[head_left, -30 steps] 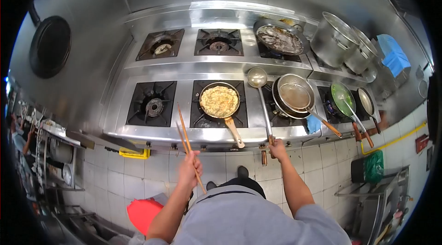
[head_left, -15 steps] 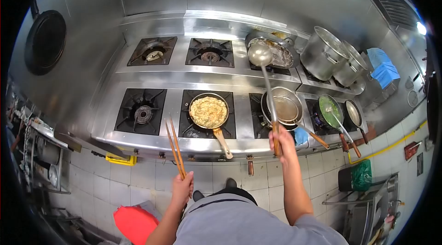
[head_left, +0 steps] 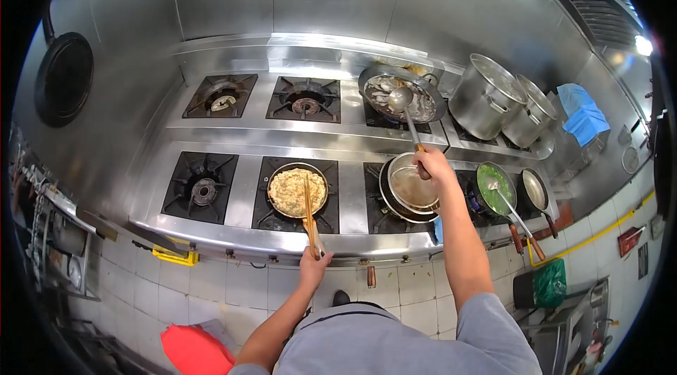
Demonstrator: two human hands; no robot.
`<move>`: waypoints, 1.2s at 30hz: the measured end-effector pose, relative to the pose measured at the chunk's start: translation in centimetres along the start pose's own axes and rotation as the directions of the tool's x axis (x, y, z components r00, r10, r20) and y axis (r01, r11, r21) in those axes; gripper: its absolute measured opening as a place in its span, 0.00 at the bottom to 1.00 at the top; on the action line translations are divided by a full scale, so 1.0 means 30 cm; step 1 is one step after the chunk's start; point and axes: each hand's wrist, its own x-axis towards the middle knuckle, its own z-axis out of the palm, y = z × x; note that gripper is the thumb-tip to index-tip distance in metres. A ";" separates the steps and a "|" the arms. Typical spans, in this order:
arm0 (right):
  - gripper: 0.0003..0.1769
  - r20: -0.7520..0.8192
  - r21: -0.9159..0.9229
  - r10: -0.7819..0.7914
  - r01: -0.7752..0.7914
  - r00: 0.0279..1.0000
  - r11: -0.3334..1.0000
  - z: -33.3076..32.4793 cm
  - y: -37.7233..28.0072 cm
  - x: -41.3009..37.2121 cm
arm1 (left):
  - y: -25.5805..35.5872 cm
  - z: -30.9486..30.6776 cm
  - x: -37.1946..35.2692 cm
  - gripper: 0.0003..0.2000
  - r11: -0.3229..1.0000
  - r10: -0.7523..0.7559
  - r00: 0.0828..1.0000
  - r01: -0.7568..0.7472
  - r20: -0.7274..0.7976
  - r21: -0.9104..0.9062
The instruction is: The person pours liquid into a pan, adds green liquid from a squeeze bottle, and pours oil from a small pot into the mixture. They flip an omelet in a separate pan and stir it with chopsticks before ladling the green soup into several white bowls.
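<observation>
My left hand [head_left: 314,263] is closed round a pair of long wooden chopsticks [head_left: 308,207], right at the handle of a small frying pan. Their tips reach into the yellow, egg-like food [head_left: 288,190] that fills the frying pan [head_left: 271,200]. My right hand [head_left: 434,165] grips the wooden-ended handle of a metal ladle [head_left: 400,99]. Its bowl sits within a dark wok [head_left: 438,101] holding pale pieces in liquid, on the back row. Beneath my right forearm, a strainer [head_left: 413,188] rests over a pot, its handle hidden by the arm.
A pan of green food [head_left: 486,179] with a spoon and another small pan [head_left: 534,192] stand at the right. Two tall stockpots [head_left: 474,103] are behind them. Bare burners [head_left: 204,192] lie to the left. A yellow object [head_left: 175,255] hangs below the front edge.
My left hand has swung right, bringing the chopsticks from beside the frying pan into its food. My right hand has reached forward, and the ladle bowl has come down into the wok.
</observation>
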 end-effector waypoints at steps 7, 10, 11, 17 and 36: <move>0.05 0.100 0.289 0.032 -0.060 0.994 0.956 -0.106 0.020 0.016 | 0.036 0.033 -0.025 0.09 0.961 0.006 0.987 -0.050 -0.159 -0.273; 0.07 0.060 0.328 0.015 -0.033 0.998 0.944 -0.144 0.010 -0.016 | 0.036 0.008 -0.022 0.09 0.957 0.013 0.990 -0.054 -0.143 -0.287; 0.07 0.062 0.327 0.032 -0.050 0.998 0.944 -0.153 -0.004 -0.038 | 0.036 0.002 -0.022 0.09 0.956 0.014 0.989 -0.056 -0.147 -0.286; 0.10 0.092 0.436 0.057 -0.091 0.994 0.895 -0.197 -0.031 -0.191 | -0.004 -0.082 -0.013 0.10 0.946 0.042 0.992 -0.079 -0.122 -0.314; 0.33 0.489 0.344 0.202 -0.401 0.848 0.849 0.249 0.144 -0.895 | -0.522 -0.768 -0.528 0.23 0.849 -0.277 0.961 0.249 -0.009 0.467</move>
